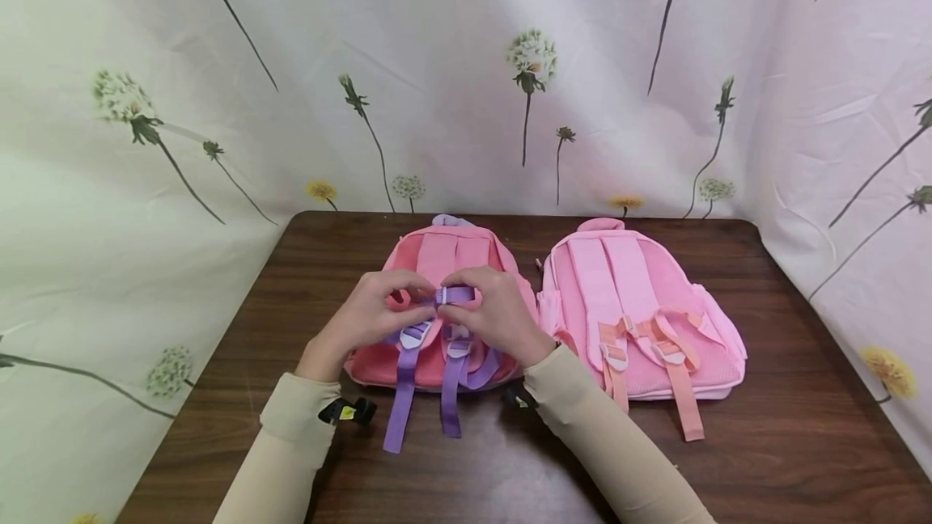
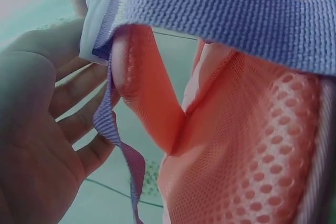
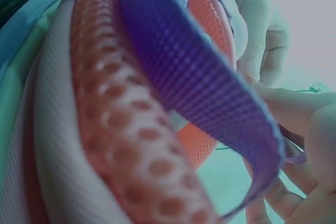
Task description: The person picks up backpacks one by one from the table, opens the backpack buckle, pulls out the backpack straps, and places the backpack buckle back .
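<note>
A coral-pink backpack (image 1: 438, 249) lies with its shoulder straps facing up, and both hands meet over its middle. My left hand (image 1: 360, 315) pinches one end of a purple chest strap (image 1: 459, 294) between thumb and fingers. From the other side, my right hand (image 1: 498, 315) pinches the same strap, close to a small white slider; the fingers partly hide the join between the two ends. Below the hands sit white strap adjusters (image 1: 416, 334), with purple webbing tails (image 1: 400, 411) hanging toward the table's front. The left wrist view shows purple webbing (image 2: 220, 17) crossing coral mesh.
To the right, a lighter pink backpack (image 1: 666, 281) lies straps up, its peach straps (image 1: 682, 395) trailing over the near edge. Both bags rest on a dark wooden table (image 1: 786, 459). Behind it hangs a pale curtain (image 1: 451, 63) printed with dandelions.
</note>
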### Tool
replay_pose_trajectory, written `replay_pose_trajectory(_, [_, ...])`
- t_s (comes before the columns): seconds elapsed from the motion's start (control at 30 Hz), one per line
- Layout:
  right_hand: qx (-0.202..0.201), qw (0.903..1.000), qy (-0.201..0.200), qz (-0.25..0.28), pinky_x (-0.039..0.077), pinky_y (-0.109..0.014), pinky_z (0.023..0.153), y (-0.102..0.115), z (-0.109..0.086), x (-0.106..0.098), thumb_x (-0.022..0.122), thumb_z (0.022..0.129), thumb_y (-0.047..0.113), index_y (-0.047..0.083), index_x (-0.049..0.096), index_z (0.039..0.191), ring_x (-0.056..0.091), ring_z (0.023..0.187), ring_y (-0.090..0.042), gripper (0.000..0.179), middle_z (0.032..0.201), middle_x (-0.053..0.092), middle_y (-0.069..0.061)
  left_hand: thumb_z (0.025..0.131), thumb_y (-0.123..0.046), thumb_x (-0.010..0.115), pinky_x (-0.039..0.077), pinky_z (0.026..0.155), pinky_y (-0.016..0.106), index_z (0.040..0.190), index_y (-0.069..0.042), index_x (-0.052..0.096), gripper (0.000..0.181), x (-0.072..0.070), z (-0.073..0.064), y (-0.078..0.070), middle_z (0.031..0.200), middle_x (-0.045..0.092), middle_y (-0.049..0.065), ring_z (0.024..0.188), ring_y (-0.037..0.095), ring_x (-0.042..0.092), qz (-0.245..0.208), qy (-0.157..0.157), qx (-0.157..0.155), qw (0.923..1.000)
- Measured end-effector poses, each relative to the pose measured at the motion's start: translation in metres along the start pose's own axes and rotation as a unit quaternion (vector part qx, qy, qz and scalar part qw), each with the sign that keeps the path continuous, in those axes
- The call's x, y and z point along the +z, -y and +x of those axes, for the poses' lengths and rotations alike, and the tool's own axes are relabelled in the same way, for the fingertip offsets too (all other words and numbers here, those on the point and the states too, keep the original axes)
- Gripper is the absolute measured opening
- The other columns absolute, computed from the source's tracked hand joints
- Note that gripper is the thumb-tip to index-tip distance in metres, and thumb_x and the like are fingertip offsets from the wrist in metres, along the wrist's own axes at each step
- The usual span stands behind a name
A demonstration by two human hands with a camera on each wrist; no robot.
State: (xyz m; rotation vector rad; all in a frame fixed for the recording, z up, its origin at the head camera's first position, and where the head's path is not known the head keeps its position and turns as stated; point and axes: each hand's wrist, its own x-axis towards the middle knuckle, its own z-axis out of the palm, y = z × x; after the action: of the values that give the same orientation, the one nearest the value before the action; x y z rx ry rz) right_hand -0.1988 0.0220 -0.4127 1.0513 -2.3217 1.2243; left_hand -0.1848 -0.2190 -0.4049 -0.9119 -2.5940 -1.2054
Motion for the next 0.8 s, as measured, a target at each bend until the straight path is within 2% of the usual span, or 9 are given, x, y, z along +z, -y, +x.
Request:
replay_pose_trajectory(0.23, [0.001, 1.0000, 0.002, 0.004, 0.057, -0.035, 0.086, -0.0004, -0.0016, -0.0001, 0.091, 0.083, 0.017, 0.007, 0.078, 0.107, 0.072, 0.097, -0.017, 0.029, 0.104, 0.079, -0.004, 0.086, -0.016, 0.089, 0.056, 0.080, 0.036, 0.110, -0.017, 0.079, 0.026, 0.0046, 0.0034, 0.0016, 0.102, 0.077, -0.008, 0.090, 0.012, 0.068, 0.008, 0.023, -0.001, 0.9997])
replay_pose_trajectory(0.8, [-0.006, 0.9999, 0.009, 0.012, 0.058, -0.036, 0.090, -0.0022, -0.0017, -0.0020, 0.090, 0.084, 0.015, 0.005, 0.078, 0.108, 0.073, 0.100, -0.019, 0.028, 0.105, 0.079, -0.006, 0.086, -0.018, 0.089, 0.057, 0.084, 0.037, 0.106, -0.017, 0.080, 0.021, 0.0086, 0.0052, 0.0026, 0.099, 0.076, -0.008, 0.090, 0.013, 0.066, 0.030, 0.045, -0.029, 0.9981])
